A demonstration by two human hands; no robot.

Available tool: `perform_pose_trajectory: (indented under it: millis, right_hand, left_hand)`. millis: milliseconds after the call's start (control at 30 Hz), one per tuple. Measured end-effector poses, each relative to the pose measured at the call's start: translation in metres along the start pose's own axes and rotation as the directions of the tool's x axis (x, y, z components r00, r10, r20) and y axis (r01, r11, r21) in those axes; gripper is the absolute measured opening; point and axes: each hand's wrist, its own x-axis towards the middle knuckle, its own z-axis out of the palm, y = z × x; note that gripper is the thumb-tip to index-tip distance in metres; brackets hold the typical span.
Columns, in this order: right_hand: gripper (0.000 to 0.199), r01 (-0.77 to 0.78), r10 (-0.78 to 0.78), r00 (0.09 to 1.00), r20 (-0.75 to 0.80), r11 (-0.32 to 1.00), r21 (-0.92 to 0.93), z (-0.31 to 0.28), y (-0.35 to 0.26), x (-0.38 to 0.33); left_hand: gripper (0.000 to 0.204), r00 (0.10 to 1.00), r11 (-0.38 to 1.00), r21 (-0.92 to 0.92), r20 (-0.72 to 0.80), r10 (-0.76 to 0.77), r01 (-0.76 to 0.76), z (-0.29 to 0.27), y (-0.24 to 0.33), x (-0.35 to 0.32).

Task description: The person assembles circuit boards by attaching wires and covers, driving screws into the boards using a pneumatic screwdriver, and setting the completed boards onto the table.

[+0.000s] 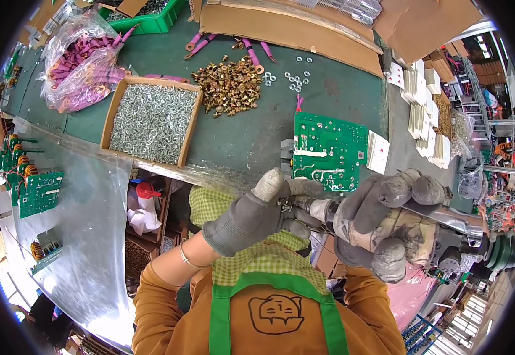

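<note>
My right hand [382, 222], in a grey work glove, wraps round a power screwdriver [418, 235] whose body is bound in worn tape. The tool lies roughly level, its nose pointing left. At that nose, my left hand [251, 210], also gloved, is closed with its fingers about a small metal piece at the bit; the piece is too small to name. Just beyond both hands, a green circuit board [331, 148] lies at the table's near edge, with a dark component under its left side. A stack of white cards [377, 152] touches its right side.
Left of the board stand a cardboard tray of silver screws [151, 121] and a heap of brass-coloured screws [228, 86]. Silver nuts [296, 80] lie scattered behind. A plastic bag of purple cable lugs [83, 65] sits far left. More white cards [420, 109] line the right.
</note>
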Motion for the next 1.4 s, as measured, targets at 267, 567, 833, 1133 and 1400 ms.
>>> perform_pose_trajectory:
  millis: [267,567,833,1133,1400]
  right_hand:
    - [0.057,0.071,-0.071,0.997,-0.027,0.997,-0.023,-0.01,0.002,-0.001]
    - [0.061,-0.007,0.012,0.998,-0.066,0.997,0.072,-0.012,-0.003,-0.006]
    - [0.066,-0.076,0.09,0.992,-0.091,0.985,0.154,-0.011,-0.007,-0.009]
    - [0.058,-0.072,0.085,0.993,-0.079,0.986,0.152,-0.01,0.01,-0.013]
    - [0.048,-0.04,0.048,0.997,-0.064,0.993,0.11,-0.038,0.013,-0.013]
  left_hand:
    - [0.05,0.992,0.996,-0.015,-0.093,-0.088,0.087,-0.011,-0.008,-0.007]
    - [0.035,0.991,0.995,-0.099,-0.133,-0.031,0.018,-0.009,-0.015,-0.005]
    - [0.035,0.99,0.996,-0.079,-0.132,-0.042,0.031,-0.009,-0.017,-0.004]
    - [0.031,0.965,0.93,0.361,-0.213,0.152,-0.067,-0.014,-0.016,-0.004]
    - [0.047,0.896,0.935,0.248,-0.303,0.324,-0.254,-0.049,0.0,0.008]
